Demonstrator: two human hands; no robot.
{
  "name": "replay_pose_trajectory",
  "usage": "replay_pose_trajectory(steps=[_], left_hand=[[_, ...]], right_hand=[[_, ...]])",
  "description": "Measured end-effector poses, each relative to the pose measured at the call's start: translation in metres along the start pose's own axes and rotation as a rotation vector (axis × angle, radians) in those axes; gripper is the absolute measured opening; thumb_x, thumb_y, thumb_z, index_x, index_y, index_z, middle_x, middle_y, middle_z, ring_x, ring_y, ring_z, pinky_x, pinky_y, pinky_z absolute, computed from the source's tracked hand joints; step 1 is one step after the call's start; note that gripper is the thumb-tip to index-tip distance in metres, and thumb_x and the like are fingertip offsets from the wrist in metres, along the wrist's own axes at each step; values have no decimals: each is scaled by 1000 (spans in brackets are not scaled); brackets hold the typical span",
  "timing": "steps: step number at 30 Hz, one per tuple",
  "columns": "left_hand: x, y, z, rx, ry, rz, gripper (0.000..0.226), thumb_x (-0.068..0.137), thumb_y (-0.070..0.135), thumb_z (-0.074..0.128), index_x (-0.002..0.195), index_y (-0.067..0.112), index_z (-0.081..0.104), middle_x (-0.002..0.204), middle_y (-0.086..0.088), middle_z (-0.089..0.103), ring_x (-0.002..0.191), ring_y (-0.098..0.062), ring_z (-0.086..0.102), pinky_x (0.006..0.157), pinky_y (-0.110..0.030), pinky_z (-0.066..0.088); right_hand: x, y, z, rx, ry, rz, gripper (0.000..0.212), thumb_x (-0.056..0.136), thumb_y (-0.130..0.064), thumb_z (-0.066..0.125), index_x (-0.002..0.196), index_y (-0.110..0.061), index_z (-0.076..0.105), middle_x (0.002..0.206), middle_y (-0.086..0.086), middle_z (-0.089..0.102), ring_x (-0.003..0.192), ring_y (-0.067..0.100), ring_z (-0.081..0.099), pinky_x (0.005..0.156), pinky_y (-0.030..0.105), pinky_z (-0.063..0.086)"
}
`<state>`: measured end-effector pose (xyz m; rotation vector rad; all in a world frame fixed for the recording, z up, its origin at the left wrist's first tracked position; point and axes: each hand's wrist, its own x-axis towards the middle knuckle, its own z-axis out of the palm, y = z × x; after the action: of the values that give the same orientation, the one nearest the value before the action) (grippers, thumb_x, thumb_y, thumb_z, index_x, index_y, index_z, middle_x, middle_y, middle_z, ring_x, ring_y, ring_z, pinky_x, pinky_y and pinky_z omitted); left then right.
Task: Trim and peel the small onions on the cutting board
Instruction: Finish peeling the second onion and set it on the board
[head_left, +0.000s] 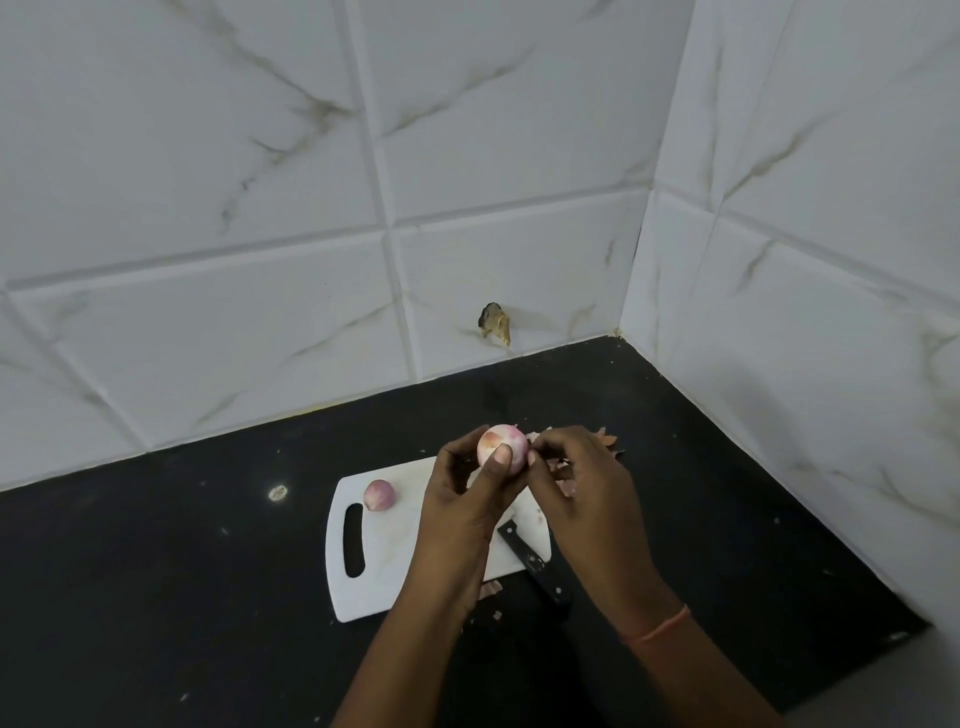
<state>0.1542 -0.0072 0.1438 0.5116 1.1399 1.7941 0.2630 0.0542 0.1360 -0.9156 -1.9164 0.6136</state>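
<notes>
My left hand (462, 512) grips a small pale pink onion (503, 440) above the white cutting board (384, 566), thumb pressed on its front. My right hand (582, 483) pinches at the onion's right side, where a bit of skin sits between the fingertips. A second small onion (379, 495) lies on the board's far left corner, near the handle slot. A black-handled knife (527, 558) lies on the board's right edge, its blade hidden under my hands.
Dry onion skins (605, 440) are piled behind my right hand, and a few scraps (491, 590) lie at the board's near edge. The black countertop (182, 597) meets tiled walls at the back and right. A broken spot (494, 323) marks the back wall.
</notes>
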Motion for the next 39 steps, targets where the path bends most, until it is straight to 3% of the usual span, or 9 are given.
replay_pose_trajectory(steps=[3,6,11,15,18,23,26,30,39], left_hand=[[1,0,-2,-5,-46,-44,47,82,28,68,124,9,63,120,-11,71,112,-25,69,92,-30,58],[0,2,-2,-64,-103,-108,37,88,25,60,121,9,65,117,-11,73,111,-24,70,89,-27,58],[-3,3,0,-174,-140,-224,48,88,28,56,124,-3,61,119,-20,71,110,-28,70,88,-27,59],[1,4,-1,-252,-106,-245,51,89,30,55,125,-6,60,121,-23,69,113,-29,68,95,-31,56],[5,3,-2,-310,-82,-284,52,91,33,57,126,-6,59,125,-24,67,114,-28,68,89,-28,58],[7,4,-2,-306,-57,-288,48,87,34,60,117,-4,65,113,-20,73,106,-25,72,89,-29,59],[12,7,-6,-258,-18,-273,57,78,35,66,120,-4,63,100,-11,76,90,-16,75,80,-25,61],[20,6,-10,-187,17,-238,74,73,35,69,129,-10,53,92,-9,75,84,-13,74,74,-23,60],[30,5,-15,-51,45,-137,61,71,34,73,113,-6,53,108,-21,71,91,-22,76,77,-26,61]], right_hand=[[2,2,-1,41,-81,23,9,93,-26,58,99,-20,60,95,-10,61,91,9,61,75,29,55],[7,3,-7,188,-182,205,7,95,-18,56,98,-22,61,93,-7,63,87,9,62,72,24,53],[13,1,-15,452,-185,416,12,96,-11,54,94,-18,64,86,2,67,74,10,64,63,21,51],[8,1,-13,399,-49,341,9,95,-17,59,92,-19,68,84,-1,71,80,12,69,73,30,57],[4,-7,-8,405,41,290,10,88,-13,69,91,-22,66,88,-6,70,84,12,69,73,30,57],[7,-10,-3,289,-51,38,18,89,-15,69,106,-20,70,103,-8,70,98,14,67,78,31,57],[9,-6,-1,191,-28,-83,16,87,-10,70,102,-14,72,100,-6,68,95,15,66,78,35,56],[13,-2,5,142,-3,-119,11,84,-16,70,94,-12,73,96,-6,67,92,12,65,76,32,56],[31,8,9,9,-213,-94,8,94,-15,61,101,-17,63,97,-10,60,93,4,58,80,16,48]])
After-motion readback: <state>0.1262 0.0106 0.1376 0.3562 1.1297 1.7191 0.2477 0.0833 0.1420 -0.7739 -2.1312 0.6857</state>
